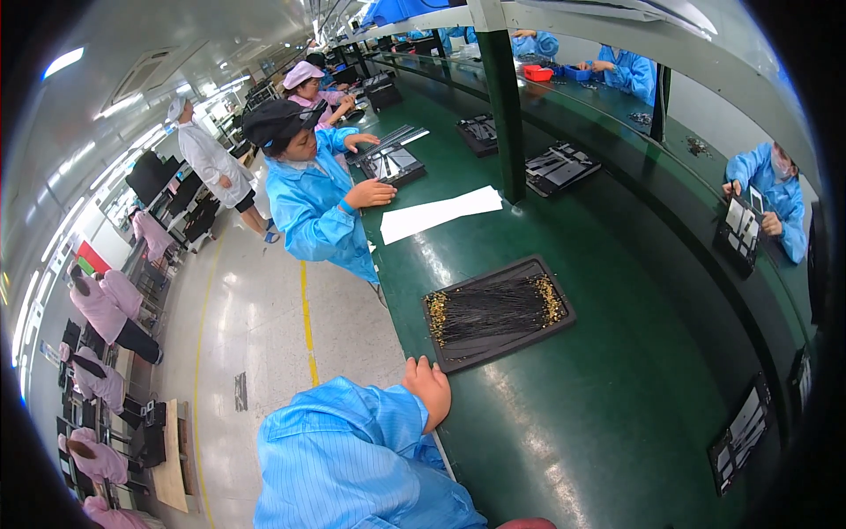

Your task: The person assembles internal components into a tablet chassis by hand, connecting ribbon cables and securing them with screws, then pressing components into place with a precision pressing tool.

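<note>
My left hand [427, 391] rests at the table's edge, its short visible finger ends slightly apart and nothing seen in it. The fingers lie beside the near left corner of a dark tray [469, 360], close to it; whether they touch it I cannot tell. In the tray lies a bundle of thin black cables [495, 310] with gold-coloured connectors at both ends. A blue striped sleeve covers my left arm. Only a reddish sliver, perhaps my right hand [527, 524], shows at the lower edge; its fingers are hidden.
White sheets [441, 214] lie beyond the tray on the green table [599, 388]. A co-worker in blue [313, 198] handles a device panel [394, 165] at the left edge. A green post [507, 115] rises at the back. Device panels [742, 432] lie along the right-hand strip.
</note>
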The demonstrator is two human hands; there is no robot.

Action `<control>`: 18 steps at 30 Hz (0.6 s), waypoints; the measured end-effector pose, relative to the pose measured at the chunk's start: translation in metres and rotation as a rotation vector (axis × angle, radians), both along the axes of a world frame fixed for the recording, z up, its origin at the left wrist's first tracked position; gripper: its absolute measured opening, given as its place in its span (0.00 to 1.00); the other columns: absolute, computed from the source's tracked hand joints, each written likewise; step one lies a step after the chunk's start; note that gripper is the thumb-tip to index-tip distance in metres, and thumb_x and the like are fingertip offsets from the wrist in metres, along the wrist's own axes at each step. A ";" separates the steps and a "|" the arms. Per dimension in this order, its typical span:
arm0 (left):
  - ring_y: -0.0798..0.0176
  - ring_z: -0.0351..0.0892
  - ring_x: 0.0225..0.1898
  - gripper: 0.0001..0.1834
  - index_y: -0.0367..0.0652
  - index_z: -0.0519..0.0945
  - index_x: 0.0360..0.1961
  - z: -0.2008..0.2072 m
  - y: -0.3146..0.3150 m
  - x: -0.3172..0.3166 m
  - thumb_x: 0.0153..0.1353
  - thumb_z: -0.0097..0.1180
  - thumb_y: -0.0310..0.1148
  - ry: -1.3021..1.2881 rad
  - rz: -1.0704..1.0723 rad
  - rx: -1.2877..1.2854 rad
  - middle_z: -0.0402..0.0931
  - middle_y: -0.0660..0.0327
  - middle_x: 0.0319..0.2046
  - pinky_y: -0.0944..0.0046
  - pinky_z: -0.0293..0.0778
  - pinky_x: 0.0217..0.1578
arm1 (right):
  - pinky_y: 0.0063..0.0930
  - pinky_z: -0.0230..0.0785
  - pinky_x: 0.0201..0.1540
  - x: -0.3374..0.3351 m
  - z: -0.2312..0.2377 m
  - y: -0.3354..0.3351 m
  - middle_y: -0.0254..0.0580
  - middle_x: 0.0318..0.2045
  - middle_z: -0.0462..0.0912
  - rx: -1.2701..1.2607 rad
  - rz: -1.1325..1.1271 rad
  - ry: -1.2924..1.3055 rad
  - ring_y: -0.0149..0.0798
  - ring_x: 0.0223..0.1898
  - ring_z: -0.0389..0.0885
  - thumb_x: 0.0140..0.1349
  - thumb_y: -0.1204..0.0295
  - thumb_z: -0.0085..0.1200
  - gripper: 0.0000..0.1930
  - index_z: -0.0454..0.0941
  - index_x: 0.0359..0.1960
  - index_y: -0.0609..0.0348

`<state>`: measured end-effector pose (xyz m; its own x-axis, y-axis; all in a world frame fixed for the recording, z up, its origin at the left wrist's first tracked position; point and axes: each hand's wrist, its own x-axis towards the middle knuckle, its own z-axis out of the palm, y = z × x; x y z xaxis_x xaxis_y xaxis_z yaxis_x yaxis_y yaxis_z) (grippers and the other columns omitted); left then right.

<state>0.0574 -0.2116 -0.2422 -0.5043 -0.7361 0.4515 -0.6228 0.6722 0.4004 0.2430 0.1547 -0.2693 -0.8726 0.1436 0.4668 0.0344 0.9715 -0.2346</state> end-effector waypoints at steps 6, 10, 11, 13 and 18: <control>0.39 0.71 0.33 0.16 0.34 0.72 0.38 0.000 0.001 -0.001 0.49 0.45 0.32 -0.005 0.002 -0.005 0.67 0.39 0.40 0.50 0.68 0.35 | 0.32 0.44 0.16 -0.003 0.007 -0.003 0.34 0.11 0.61 0.071 0.018 -0.059 0.38 0.12 0.59 0.45 0.71 0.51 0.07 0.65 0.20 0.53; 0.40 0.71 0.32 0.16 0.34 0.72 0.38 -0.001 0.002 -0.001 0.49 0.46 0.32 -0.006 0.008 0.011 0.67 0.39 0.40 0.50 0.68 0.34 | 0.31 0.44 0.17 -0.001 0.008 -0.004 0.35 0.12 0.60 0.083 0.002 0.002 0.36 0.13 0.57 0.46 0.71 0.51 0.08 0.64 0.18 0.53; 0.40 0.71 0.32 0.16 0.34 0.72 0.38 0.000 0.001 0.000 0.49 0.46 0.32 -0.006 0.009 0.010 0.67 0.39 0.40 0.50 0.68 0.34 | 0.30 0.44 0.17 0.002 0.002 -0.001 0.35 0.12 0.59 0.120 0.001 -0.011 0.36 0.13 0.57 0.47 0.70 0.51 0.08 0.63 0.17 0.53; 0.40 0.71 0.32 0.16 0.34 0.72 0.38 0.002 0.000 0.001 0.48 0.46 0.33 -0.006 0.005 -0.004 0.67 0.39 0.40 0.50 0.68 0.34 | 0.30 0.43 0.17 0.005 -0.007 0.003 0.35 0.12 0.58 0.160 0.012 -0.014 0.35 0.13 0.56 0.47 0.70 0.51 0.09 0.63 0.17 0.53; 0.40 0.71 0.32 0.16 0.34 0.72 0.38 0.001 0.001 0.000 0.48 0.46 0.32 -0.001 -0.006 -0.013 0.67 0.39 0.39 0.50 0.68 0.34 | 0.29 0.43 0.17 0.017 -0.024 0.009 0.35 0.12 0.58 0.194 -0.018 -0.087 0.34 0.12 0.53 0.48 0.71 0.50 0.10 0.61 0.16 0.53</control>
<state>0.0579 -0.2102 -0.2414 -0.5092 -0.7270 0.4606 -0.6191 0.6812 0.3908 0.2604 0.1639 -0.2931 -0.9088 0.0738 0.4106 0.0637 0.9972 -0.0382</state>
